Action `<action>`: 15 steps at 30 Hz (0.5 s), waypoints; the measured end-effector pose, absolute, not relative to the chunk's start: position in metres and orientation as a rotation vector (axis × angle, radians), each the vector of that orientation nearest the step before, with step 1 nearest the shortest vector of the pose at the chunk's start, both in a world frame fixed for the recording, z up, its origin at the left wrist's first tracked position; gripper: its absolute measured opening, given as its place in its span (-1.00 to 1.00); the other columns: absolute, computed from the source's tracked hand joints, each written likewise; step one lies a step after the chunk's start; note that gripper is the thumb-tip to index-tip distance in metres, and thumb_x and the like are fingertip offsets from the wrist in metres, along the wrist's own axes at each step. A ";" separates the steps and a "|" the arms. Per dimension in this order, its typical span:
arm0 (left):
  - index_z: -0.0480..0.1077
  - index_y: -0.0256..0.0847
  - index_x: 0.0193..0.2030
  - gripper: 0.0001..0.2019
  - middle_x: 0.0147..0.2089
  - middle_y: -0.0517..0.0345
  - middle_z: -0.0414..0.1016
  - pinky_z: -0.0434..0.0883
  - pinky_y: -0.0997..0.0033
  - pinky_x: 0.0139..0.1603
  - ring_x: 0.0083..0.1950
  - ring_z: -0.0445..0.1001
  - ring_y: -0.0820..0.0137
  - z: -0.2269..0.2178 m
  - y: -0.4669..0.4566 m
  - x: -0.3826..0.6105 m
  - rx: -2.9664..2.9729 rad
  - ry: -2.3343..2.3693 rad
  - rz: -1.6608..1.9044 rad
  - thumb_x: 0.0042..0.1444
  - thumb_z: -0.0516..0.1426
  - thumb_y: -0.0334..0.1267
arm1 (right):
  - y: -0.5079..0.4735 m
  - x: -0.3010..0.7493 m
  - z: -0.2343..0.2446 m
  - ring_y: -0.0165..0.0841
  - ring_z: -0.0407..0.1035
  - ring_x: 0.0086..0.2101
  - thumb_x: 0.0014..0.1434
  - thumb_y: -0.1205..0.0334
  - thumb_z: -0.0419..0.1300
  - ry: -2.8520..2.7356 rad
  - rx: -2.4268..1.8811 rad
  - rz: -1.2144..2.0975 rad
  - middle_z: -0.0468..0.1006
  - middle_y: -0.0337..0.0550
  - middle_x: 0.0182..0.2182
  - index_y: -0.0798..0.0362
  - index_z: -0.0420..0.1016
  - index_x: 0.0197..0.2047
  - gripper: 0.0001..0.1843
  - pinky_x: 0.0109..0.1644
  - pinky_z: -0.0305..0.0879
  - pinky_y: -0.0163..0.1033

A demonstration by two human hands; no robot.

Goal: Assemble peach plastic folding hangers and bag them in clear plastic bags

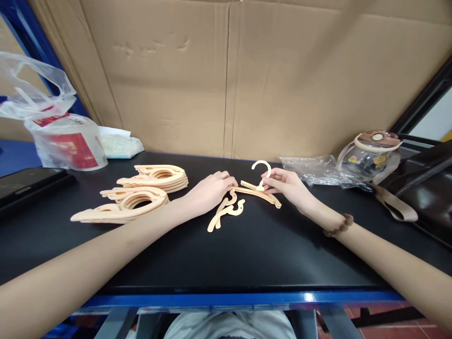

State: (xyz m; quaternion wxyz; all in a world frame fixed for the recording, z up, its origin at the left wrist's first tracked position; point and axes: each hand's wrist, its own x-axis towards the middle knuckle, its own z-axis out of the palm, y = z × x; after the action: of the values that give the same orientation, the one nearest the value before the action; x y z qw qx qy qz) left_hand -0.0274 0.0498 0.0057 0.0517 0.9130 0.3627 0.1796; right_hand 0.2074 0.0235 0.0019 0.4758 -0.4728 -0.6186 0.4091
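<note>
A peach folding plastic hanger [247, 191] with a white hook lies partly unfolded on the black table [247, 249]. My left hand [211, 189] is closed on its left arm near the joint. My right hand [287, 184] pinches the hanger at the base of the hook. One loose arm of the hanger [226, 214] trails toward me below my left hand. A bead bracelet sits on my right wrist.
Two stacks of folded peach hangers [141, 193] lie left of my hands. A plastic bag with a red-labelled pack [65, 141] stands far left beside a dark phone [24, 183]. Crumpled clear plastic [307, 169], a lidded clear bottle [370, 157] and a dark bag [423, 188] sit right. A cardboard wall stands behind.
</note>
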 end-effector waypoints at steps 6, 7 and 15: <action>0.42 -0.21 -0.20 -0.69 -0.20 0.10 0.43 0.36 0.32 -0.14 -0.20 0.41 0.36 0.010 0.047 -0.027 2.256 1.067 0.892 0.29 -0.11 -0.19 | 0.020 0.206 0.004 -0.44 0.42 -0.39 -0.01 0.07 0.31 -1.473 -1.138 1.035 0.48 -0.23 -0.43 0.09 0.45 -0.30 -0.71 -0.18 0.50 -0.20; 0.43 -0.21 -0.22 -0.69 -0.24 0.11 0.44 0.37 0.35 -0.20 -0.24 0.41 0.37 0.012 0.045 -0.026 2.164 1.058 0.928 0.28 -0.10 -0.17 | 0.019 0.206 0.005 -0.44 0.42 -0.38 -0.01 0.06 0.32 -1.468 -1.129 1.041 0.48 -0.23 -0.43 0.09 0.45 -0.30 -0.70 -0.18 0.50 -0.20; 0.43 -0.30 -0.35 -0.77 -0.36 0.14 0.39 0.27 0.50 -0.43 -0.37 0.35 0.48 0.022 0.027 -0.017 1.636 1.094 1.059 0.22 0.03 -0.23 | 0.014 0.202 0.008 -0.46 0.42 -0.46 0.08 0.03 0.26 -1.484 -1.152 0.936 0.47 -0.22 -0.40 0.07 0.38 -0.29 -0.71 -0.47 0.44 -0.36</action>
State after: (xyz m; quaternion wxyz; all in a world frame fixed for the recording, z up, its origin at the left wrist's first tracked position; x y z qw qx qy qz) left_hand -0.0174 0.0270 0.0215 0.4378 0.6582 0.4400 0.4261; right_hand 0.2015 0.0136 0.0078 0.4979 -0.4759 -0.6132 0.3868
